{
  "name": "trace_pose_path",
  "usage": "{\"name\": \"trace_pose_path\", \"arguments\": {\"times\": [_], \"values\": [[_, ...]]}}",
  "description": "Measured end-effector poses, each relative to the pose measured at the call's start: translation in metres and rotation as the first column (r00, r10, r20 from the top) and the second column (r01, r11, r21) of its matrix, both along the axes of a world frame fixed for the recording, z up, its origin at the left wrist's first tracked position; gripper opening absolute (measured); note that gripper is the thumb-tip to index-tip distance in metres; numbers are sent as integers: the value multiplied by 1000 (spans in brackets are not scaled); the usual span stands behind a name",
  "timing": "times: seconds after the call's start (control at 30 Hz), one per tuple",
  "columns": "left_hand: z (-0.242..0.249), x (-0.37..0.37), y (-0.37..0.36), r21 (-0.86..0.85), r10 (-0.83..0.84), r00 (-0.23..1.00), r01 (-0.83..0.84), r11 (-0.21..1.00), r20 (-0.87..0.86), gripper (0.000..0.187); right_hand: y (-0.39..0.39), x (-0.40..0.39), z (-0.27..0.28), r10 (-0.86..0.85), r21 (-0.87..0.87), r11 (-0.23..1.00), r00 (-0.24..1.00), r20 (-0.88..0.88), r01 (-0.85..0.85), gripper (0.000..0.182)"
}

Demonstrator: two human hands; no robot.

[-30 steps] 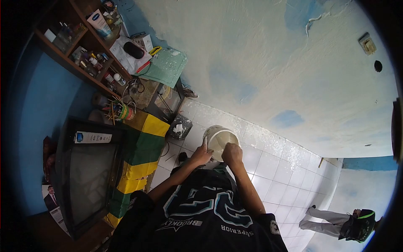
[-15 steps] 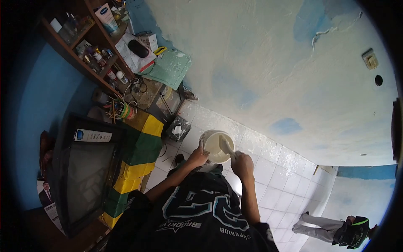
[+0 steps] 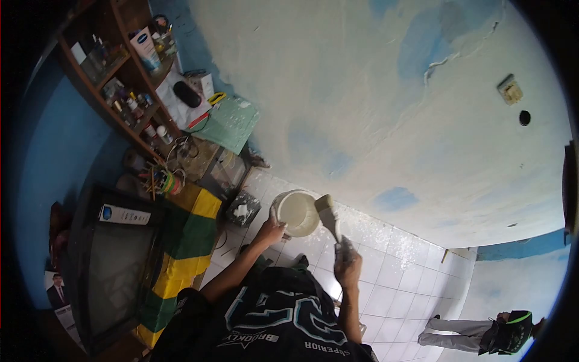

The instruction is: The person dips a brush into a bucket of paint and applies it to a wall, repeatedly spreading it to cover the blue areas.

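A white paint bucket (image 3: pixel 298 214) with pale paint inside is held by my left hand (image 3: pixel 272 230), its fingers closed on the bucket's near left side. My right hand (image 3: pixel 348 265) is wrapped round the handle of a wide paintbrush (image 3: pixel 327 215). The bristles point up and away from me, just right of the bucket's rim and apart from it. In front stands the wall (image 3: pixel 362 133), coated in whitish paint with blue patches showing through.
White floor tiles (image 3: pixel 386 265) are splattered with paint along the wall. At left are a television (image 3: pixel 123 259), a green and yellow cloth (image 3: pixel 187 235), a shelf of bottles (image 3: pixel 129 99) and a speckled dark box (image 3: pixel 243 208). Another person (image 3: pixel 482 333) is at lower right.
The paintbrush has come out of the bucket and moved right, its bristles now beside the rim. My left hand still holds the bucket, which has shifted slightly left in view.
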State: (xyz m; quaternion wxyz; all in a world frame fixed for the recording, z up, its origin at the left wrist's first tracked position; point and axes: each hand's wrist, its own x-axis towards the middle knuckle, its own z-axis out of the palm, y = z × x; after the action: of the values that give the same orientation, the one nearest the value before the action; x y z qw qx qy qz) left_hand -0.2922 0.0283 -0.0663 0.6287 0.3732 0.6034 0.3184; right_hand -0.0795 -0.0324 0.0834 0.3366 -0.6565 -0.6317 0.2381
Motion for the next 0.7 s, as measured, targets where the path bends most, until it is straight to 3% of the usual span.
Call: {"name": "trace_pose_path", "arguments": {"times": [0.03, 0.13, 0.23, 0.3, 0.4, 0.6, 0.7], "values": [[-3, 3, 4, -34, 9, 999, -8, 999, 39, 73, 2, 4, -19, 42, 167, 985, 998, 47, -49, 21], [16, 9, 11, -138, 52, 988, -31, 990, 149, 75, 0, 4, -40, 28, 124, 992, 998, 62, -36, 21], [9, 16, 13, -112, 24, 984, -4, 994, 178, 59, -4, -4, -35, -27, 92, 996, 997, 71, 20, 23], [13, 21, 14, -126, 36, 980, -11, 992, 197, 56, -5, -1, -43, -34, -16, 999, 998, -53, 34, 23], [14, 26, 13, -136, 38, 973, -8, 991, 227, 52, -7, 1, -60, -21, 171, 985, 998, 62, 10, 21], [11, 30, 14, -124, 43, 976, -17, 992, 215, 55, -9, 4, -65, -39, 191, 981, 995, 87, 22, 21], [7, 26, 18, -120, 51, 971, -24, 992, 232, 69, -9, 3, -62, -70, 232, 971, 995, 69, 52, 20]]}}
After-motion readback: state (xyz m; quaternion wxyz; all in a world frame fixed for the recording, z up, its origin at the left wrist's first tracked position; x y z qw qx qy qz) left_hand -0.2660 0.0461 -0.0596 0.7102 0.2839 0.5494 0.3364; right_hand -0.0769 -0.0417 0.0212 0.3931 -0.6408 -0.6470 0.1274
